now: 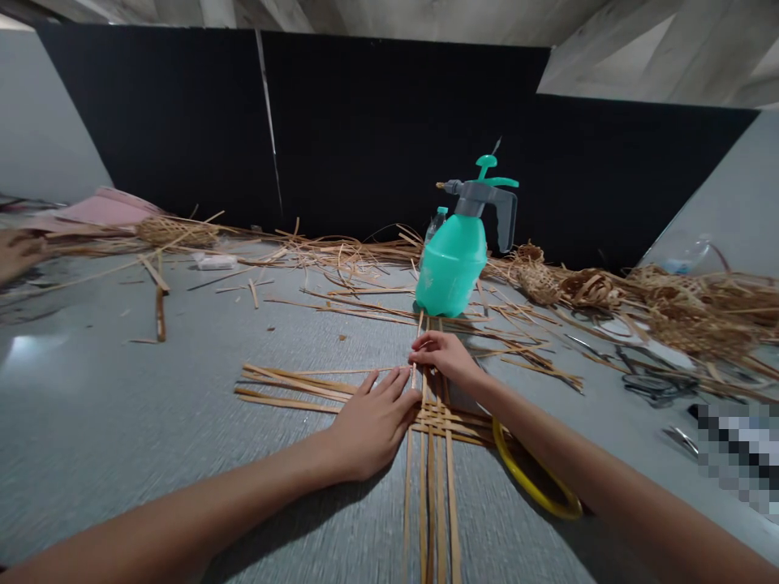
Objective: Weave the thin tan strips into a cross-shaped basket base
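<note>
Crisscrossed mat of flat, fibrous bamboo strips (441, 422) on speckled grey tabletop (152, 487) — left hand (374, 426) open, fingers spread; right hand (441, 361) pinching one narrow strip (415, 375) — hands just apart.

Your fingers (389, 388) sit in soft, even light and show sharply. Well left of them, a pale glare (30, 350) whitens the grey tabletop (152, 422); below them, a dark shadow (292, 527) lies under your forearm (200, 519). Wide-angle distortion bends the walls (170, 122), and a pixelated blur (739, 454) hides the lower right.

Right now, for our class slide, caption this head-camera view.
Left hand and right hand work crossed cane strips before a teal pump sprayer.
</note>
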Motion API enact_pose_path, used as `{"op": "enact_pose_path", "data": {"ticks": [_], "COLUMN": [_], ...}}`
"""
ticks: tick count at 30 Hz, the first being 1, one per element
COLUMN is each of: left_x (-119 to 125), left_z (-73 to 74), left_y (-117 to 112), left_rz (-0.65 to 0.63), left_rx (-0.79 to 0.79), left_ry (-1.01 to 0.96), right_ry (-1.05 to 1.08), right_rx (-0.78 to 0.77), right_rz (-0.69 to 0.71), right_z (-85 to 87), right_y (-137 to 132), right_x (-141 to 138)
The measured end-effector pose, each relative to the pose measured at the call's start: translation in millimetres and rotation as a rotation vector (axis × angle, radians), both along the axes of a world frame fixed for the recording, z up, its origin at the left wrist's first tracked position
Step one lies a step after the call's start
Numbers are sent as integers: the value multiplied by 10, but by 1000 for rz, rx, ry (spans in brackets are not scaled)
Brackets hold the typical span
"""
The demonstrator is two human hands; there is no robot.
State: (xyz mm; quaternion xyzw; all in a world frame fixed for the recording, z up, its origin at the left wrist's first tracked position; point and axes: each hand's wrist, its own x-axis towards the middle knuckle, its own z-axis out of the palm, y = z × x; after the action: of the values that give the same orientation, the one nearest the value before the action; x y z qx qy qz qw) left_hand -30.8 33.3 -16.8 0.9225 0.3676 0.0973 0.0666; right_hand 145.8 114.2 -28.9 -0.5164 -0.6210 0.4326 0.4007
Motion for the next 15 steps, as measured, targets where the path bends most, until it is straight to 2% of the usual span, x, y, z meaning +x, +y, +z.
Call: {"op": "enact_pose_path", "data": {"ticks": [9,15], "left_x": [-1,-18], "left_z": [8,-9], "left_y": [-9,-16], "left_rz": [1,10], "left_rx": [31,47], "left_ry": [1,-5], "right_ry": [-198,-543], "right_rx": [16,194], "right_rz": [-92,-192], "right_z": [21,82], "right_y": [23,-74], "right_x": [-55,-132]}}
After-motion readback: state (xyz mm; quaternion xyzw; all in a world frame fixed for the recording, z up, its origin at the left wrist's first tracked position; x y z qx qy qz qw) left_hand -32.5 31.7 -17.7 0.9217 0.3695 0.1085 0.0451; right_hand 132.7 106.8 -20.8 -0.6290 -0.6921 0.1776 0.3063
